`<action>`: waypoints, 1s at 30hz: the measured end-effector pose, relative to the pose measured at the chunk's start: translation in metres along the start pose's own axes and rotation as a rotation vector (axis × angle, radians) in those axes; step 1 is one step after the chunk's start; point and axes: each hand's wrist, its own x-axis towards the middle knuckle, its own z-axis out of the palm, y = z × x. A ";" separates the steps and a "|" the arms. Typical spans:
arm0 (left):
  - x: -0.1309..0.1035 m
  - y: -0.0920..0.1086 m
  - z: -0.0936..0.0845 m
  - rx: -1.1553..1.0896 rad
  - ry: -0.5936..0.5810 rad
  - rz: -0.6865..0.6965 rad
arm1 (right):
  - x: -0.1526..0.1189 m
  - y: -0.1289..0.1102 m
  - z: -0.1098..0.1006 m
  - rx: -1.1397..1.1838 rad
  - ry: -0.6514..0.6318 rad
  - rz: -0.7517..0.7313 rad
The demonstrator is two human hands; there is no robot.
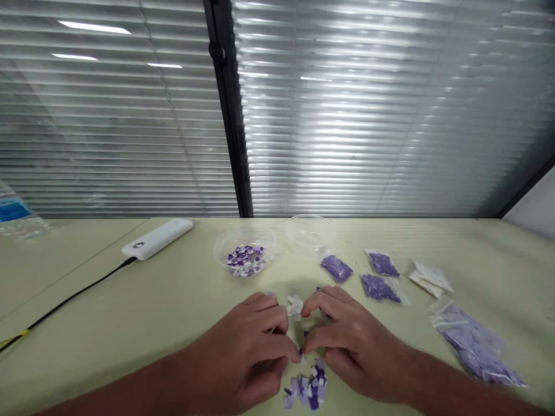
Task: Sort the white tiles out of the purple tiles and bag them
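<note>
Your left hand (255, 346) and right hand (347, 341) nearly meet over the counter (165, 312), fingers bent; whether either grips a piece, can't tell. White pieces (295, 306) between them; mixed purple-and-white pile (309, 388) nearest you. Beyond: clear bowl of mixed pieces (222, 245), second clear bowl (310, 237). Your right: small purple bags (381, 288), white bag (430, 277), larger lilac bag (477, 341). Far left: white power bank (158, 238), black cable (82, 289) plugged in.

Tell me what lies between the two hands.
The head view shows white squares between the left hand and right hand, a few purple pieces, and a mixed pile nearer the wearer.
</note>
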 end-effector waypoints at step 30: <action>-0.002 -0.006 0.005 0.006 0.099 -0.073 | -0.003 -0.003 0.000 -0.034 0.007 -0.077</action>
